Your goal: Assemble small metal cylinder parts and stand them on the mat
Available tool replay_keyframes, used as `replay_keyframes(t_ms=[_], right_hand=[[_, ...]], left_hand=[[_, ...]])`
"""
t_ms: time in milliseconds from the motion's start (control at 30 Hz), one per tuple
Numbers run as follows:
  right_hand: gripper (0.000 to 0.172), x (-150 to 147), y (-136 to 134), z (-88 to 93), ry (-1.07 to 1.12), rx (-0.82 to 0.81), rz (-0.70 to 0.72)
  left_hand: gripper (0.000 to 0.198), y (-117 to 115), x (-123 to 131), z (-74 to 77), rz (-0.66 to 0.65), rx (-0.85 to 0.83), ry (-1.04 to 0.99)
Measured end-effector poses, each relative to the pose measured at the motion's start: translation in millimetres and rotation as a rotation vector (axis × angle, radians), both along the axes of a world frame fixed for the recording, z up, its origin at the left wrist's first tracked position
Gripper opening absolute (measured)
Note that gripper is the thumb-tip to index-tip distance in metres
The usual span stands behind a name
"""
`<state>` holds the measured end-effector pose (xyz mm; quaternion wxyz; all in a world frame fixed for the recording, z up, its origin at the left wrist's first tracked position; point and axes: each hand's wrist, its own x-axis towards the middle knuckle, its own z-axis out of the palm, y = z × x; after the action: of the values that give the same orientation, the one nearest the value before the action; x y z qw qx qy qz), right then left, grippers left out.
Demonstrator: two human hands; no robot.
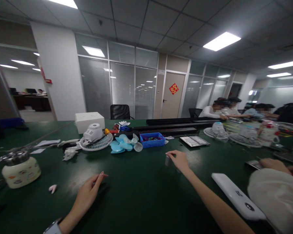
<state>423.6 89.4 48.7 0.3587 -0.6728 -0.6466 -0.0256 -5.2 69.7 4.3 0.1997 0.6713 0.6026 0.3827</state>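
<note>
My left hand (90, 190) rests edge-on on the dark green table (141, 191), fingers stretched out together, nothing in it. A small pink piece (52, 188) lies to its left. My right hand (178, 160) reaches further out over the table with its fingers curled downward over a small dim object that I cannot make out. Beyond both hands lie a white fan motor on its grille (95, 139), light blue fan blades (124, 145) and a blue tray (152, 140) of small parts.
A cream jar with a metal lid (20, 168) stands at the left and a white box (89, 120) at the back. A white remote-like device (237, 195) lies at the right beside another person's white sleeve (278, 195) and hand (273, 164). Several people sit at the far right.
</note>
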Motion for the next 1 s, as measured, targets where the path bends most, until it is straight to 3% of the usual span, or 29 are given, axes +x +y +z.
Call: replay_keyframes(t_ms=[200, 333, 400, 467, 533, 633, 733, 867, 1000], right_hand=[[0.025, -2.7, -2.1, 2.6, -0.048, -0.074, -0.041], [0.026, 1.9, -8.9, 6.3, -0.102, -0.044, 0.026], [0.037, 15.4, -17.0, 8.2, -0.086, 0.002, 0.058], [0.066, 34.4, -27.1, 7.5, 0.034, -0.030, 0.083], [0.078, 53.2, -36.4, 4.0, 0.228, -0.156, 0.142], [0.062, 70.3, -44.5, -1.9, 0.494, -0.340, 0.265], [0.053, 70.5, -47.0, -2.4, 0.610, -0.409, 0.290], [0.049, 33.4, -50.7, 1.0, 0.573, -0.499, 0.387], [0.044, -61.0, -57.1, -9.1, 0.504, -0.418, 0.560]], left_hand=[[0.054, -2.3, 2.5, 6.0, 0.008, -0.012, 0.012], [0.054, -2.9, 3.6, 9.0, -0.004, 0.016, 0.021], [0.054, -2.1, 3.8, 7.8, -0.008, 0.031, 0.016], [0.054, -1.3, 4.2, 6.2, -0.012, 0.036, 0.007], [0.054, -1.3, 5.2, 5.7, -0.015, 0.026, 0.003], [0.054, -2.8, 6.5, 8.0, -0.029, 0.003, 0.000], [0.056, -5.1, 6.3, 11.0, -0.028, -0.003, 0.002], [0.055, -13.0, 13.7, 13.5, -0.059, 0.024, 0.010], [0.045, -28.1, 42.0, 16.1, -0.209, 0.111, -0.029]])
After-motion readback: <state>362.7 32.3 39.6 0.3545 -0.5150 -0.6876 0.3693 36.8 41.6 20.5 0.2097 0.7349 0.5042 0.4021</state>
